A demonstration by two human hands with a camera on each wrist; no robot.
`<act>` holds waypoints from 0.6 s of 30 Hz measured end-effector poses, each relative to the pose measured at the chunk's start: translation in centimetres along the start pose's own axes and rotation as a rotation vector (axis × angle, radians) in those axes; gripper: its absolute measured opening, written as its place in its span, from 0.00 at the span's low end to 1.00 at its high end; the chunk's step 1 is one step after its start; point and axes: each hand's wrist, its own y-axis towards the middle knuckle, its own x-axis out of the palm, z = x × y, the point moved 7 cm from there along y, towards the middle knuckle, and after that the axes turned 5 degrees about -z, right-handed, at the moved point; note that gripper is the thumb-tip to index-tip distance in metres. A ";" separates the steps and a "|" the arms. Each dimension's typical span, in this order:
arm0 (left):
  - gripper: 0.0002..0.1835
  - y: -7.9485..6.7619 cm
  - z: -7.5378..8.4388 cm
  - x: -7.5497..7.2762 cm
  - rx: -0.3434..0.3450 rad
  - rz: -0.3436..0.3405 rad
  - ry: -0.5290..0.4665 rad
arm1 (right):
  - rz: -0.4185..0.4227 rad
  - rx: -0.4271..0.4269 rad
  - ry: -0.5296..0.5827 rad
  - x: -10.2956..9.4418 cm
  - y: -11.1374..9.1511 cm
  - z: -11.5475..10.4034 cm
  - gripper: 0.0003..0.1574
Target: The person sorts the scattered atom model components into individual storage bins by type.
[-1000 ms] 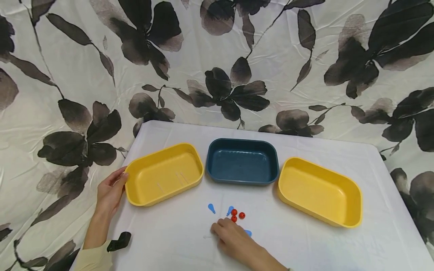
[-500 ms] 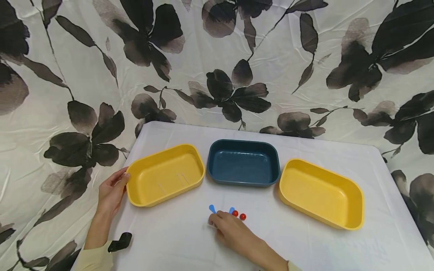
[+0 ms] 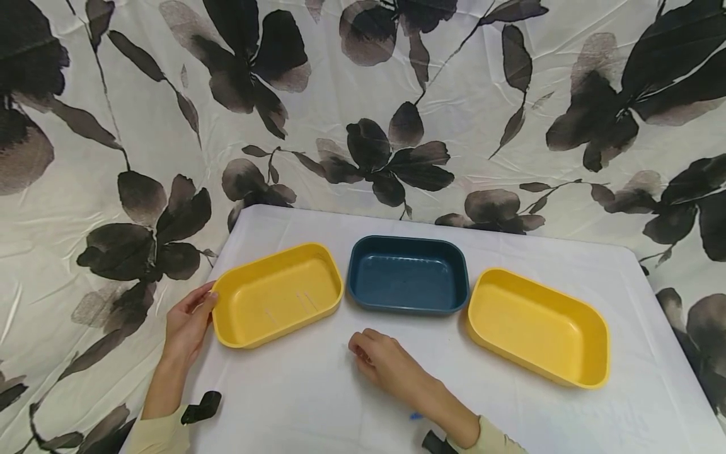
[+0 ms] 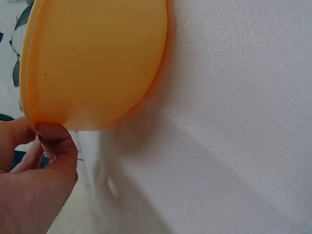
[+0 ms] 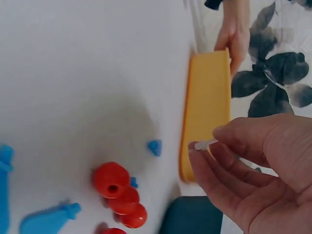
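Note:
My left hand [image 3: 184, 331] grips the outer end of the left yellow tray [image 3: 241, 302], thumb and fingers pinching its rim [image 4: 29, 92] in the left wrist view. Several thin pale sticks [image 3: 306, 300] lie inside that tray. In front of the dark blue tray [image 3: 407, 280] is my right hand [image 3: 391, 366], palm turned away from the head camera. Its thumb and fingertips pinch a small white stick with a rounded end [image 5: 202, 145]. Below this hand, red beads [image 5: 112, 180] and blue drop-shaped pieces [image 5: 46, 222] lie on the white cloth, mostly hidden in the head view.
Another yellow tray [image 3: 539, 328] stands to the right, angled beside the dark blue one. A bit of blue [image 3: 416, 416] shows beside my right forearm. Behind the white-covered table [image 3: 306, 403] hangs a floral cloth [image 3: 374, 75].
My right hand moves forward over the table, toward the trays, and covers the red beads and blue pieces seen earlier. The left hand keeps its grip on the tray.

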 end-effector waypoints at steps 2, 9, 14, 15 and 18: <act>0.28 0.1 -0.1 0.0 -0.002 -0.002 -0.017 | 0.014 -0.002 0.017 -0.2 0.3 0.1 0.08; 0.29 0.4 -0.3 0.0 -0.002 -0.006 -0.015 | 0.051 0.004 0.073 -1.0 1.8 0.4 0.06; 0.28 0.5 -0.3 -0.1 0.000 -0.003 -0.022 | 0.048 0.039 0.141 -1.5 2.7 0.5 0.05; 0.28 0.5 -0.3 -0.1 0.003 -0.005 -0.022 | 0.049 0.042 0.155 -1.6 2.9 0.5 0.05; 0.29 0.5 -0.3 0.0 0.011 -0.013 0.004 | 0.068 0.039 0.189 -1.9 3.5 0.6 0.07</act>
